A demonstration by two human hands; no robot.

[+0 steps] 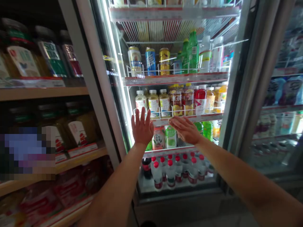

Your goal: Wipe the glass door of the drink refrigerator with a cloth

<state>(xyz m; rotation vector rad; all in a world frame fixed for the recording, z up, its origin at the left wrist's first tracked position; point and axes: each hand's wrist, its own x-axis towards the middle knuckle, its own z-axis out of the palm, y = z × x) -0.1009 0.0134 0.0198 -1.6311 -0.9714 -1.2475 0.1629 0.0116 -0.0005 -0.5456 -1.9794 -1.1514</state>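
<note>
My left hand (pixel 142 127) is raised with its fingers spread, its back toward me, and it holds nothing. Behind its fingertips stand pale-yellow tea bottles (pixel 153 102) with white caps. My right hand (pixel 186 128) is stretched out flat and turned inward, also without anything in it. It lies in front of the shelf edge, below dark iced-tea bottles (pixel 175 97) with yellow caps. Between the two hands, a pink carton (pixel 158 138) and a green-and-white container (pixel 170 137) show on the shelf. Whether either palm touches glass I cannot tell.
The lit drinks fridge (pixel 177 77) holds cans (pixel 150 61) and green bottles (pixel 193 52) above, and red-capped clear bottles (pixel 170 173) at the bottom. Wooden shelves (pixel 44 93) with large bottles stand left. Another fridge (pixel 281 110) is at right. A blurred-out patch (pixel 26 153) covers something at left.
</note>
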